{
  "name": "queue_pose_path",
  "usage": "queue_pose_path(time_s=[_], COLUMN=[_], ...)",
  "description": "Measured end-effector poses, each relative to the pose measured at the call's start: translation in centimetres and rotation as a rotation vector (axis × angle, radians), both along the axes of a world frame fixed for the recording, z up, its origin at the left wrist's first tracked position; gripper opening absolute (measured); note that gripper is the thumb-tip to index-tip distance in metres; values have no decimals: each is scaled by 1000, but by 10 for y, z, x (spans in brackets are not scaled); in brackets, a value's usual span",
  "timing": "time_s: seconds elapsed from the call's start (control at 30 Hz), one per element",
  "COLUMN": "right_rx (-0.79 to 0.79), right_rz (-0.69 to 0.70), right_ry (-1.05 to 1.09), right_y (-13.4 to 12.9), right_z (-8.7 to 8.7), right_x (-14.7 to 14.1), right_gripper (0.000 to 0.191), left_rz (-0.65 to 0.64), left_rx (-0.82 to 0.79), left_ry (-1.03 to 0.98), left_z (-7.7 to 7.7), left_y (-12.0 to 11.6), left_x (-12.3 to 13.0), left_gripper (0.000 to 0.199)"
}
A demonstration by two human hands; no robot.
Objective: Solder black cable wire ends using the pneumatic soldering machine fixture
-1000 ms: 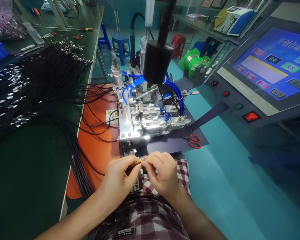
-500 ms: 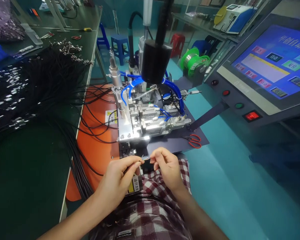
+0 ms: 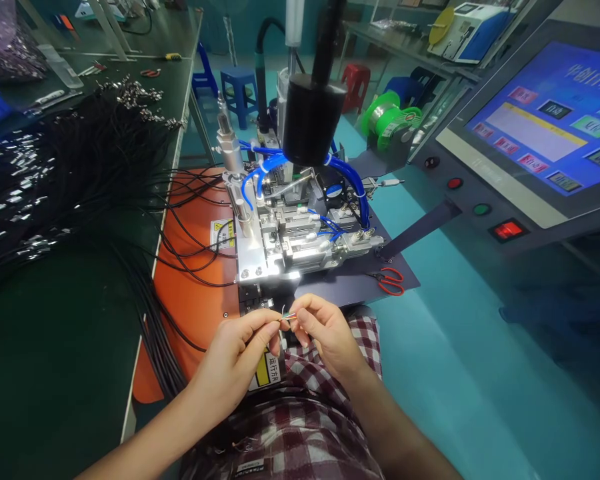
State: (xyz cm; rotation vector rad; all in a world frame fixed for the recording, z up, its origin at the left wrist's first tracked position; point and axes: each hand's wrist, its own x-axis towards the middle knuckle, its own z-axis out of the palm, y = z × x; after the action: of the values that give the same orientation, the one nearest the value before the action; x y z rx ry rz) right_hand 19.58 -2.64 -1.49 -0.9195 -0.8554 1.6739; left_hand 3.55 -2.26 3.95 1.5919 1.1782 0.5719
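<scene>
Between my two hands are thin coloured wires (image 3: 289, 317), fanning out from the end of a cable mostly hidden in my fingers. My left hand (image 3: 247, 347) pinches the cable end between thumb and forefinger. From the right, my right hand (image 3: 325, 330) closes its thumb and forefinger on the wire tips. One pale strand sticks up apart from the others. Just beyond my hands stands a metal machine (image 3: 300, 240) with blue air tubes. Black cables (image 3: 195, 267) run to its left side across an orange plate (image 3: 180, 320).
Red-handled scissors (image 3: 390, 280) lie on the machine's dark base at right. A large heap of black cables (image 3: 95, 147) covers the left table. A touch screen panel (image 3: 545, 127) rises at right, near a green solder spool (image 3: 387, 123). A black cylinder (image 3: 314, 120) hangs over the machine.
My right hand has moved left, from beside the wires onto their tips. My left hand has stayed almost in place, still pinching the cable end.
</scene>
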Motion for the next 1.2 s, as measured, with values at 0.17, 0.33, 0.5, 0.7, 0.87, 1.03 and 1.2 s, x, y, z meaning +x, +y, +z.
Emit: queue_pose_path(time_s=[0.17,0.33,0.5,0.7,0.87,1.03,1.2], right_rx=[-68,-167,-246,-218,51,144,150], right_rz=[89,243,325,291,-64,-244,-131], right_ry=[89,276,350,265,-191,-436,-425], right_y=[2,4,4,2,-8,-16,-20], right_z=[5,10,9,11,15,8,4], right_x=[2,2,-4,-6,-18,-31,-30], right_gripper=[26,29,33,28,16,15,17], left_rz=[-11,-41,-69,-75,147,309,286], left_rx=[-77,-184,-342,-511,-270,-160,-276], left_ry=[-63,-142,-220,-309,-234,-258,-331], left_z=[-1,2,4,1,-5,-11,-11], left_y=[-1,1,7,12,5,0,3], left_x=[-2,-3,-5,-11,-3,2,3], left_gripper=[27,29,31,30,23,19,19])
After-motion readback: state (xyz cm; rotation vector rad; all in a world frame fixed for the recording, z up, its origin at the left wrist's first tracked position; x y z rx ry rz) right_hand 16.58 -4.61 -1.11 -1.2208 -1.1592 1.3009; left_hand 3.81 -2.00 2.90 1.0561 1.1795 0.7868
